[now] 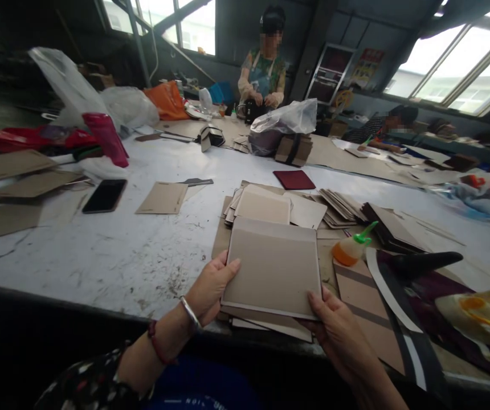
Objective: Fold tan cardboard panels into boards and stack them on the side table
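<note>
The left hand [213, 285] and right hand [334, 319] pinch a beige panel [273, 270] by its sides, thumbs on top (most other fingers are hidden underneath). Held above the table's [112, 256] near edge, it partly covers stacked pieces [266, 204]. Farther off, a clear bag [294, 117] obscures its contents.

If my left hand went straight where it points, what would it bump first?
The beige panel: your left hand already grips its left edge. Past it, other beige pieces seem to lie that way, though depth is unclear.
</note>
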The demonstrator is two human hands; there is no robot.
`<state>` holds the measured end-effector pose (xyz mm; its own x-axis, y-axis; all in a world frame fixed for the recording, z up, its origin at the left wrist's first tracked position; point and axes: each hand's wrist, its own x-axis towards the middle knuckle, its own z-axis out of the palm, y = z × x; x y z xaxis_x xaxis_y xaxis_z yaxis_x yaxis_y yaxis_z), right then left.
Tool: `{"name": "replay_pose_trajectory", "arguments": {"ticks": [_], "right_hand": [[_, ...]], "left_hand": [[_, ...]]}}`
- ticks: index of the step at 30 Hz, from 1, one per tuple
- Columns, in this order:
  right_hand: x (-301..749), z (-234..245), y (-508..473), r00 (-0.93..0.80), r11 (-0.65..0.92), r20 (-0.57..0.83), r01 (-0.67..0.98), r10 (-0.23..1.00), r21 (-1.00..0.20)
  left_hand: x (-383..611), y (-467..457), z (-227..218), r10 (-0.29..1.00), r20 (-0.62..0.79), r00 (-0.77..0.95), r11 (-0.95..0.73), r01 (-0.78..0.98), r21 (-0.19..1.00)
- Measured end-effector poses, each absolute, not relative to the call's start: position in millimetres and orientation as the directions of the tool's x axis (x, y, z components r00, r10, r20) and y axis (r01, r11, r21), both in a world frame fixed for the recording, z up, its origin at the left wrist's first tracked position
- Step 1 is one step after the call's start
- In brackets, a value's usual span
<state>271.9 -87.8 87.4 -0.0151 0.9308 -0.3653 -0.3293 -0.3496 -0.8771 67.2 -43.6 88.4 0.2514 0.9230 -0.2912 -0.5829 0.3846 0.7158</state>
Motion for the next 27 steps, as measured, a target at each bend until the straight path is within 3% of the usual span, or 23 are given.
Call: {"name": "replay_pose_trajectory", "arguments": {"ticks": [6, 21, 27], "right_hand": [[267, 85, -83, 0.023, -0.354, -0.377, -0.294, 0.926, -0.888], [252, 78, -75, 0.080, -0.347, -0.407, -0.391, 0.910, -0.853], [245, 79, -71, 0.087, -0.303, -0.370, -0.418, 0.925, -0.856]], "left_hand": [[63, -40, 88, 0.933, -0.267, 0.240, 0.359, -0.595, 0.719], [55, -36, 90, 0.947, -0.229, 0.226, 0.320, -0.583, 0.747], [51, -32, 90, 0.902, -0.385, 0.197, 0.422, -0.599, 0.681]]}}
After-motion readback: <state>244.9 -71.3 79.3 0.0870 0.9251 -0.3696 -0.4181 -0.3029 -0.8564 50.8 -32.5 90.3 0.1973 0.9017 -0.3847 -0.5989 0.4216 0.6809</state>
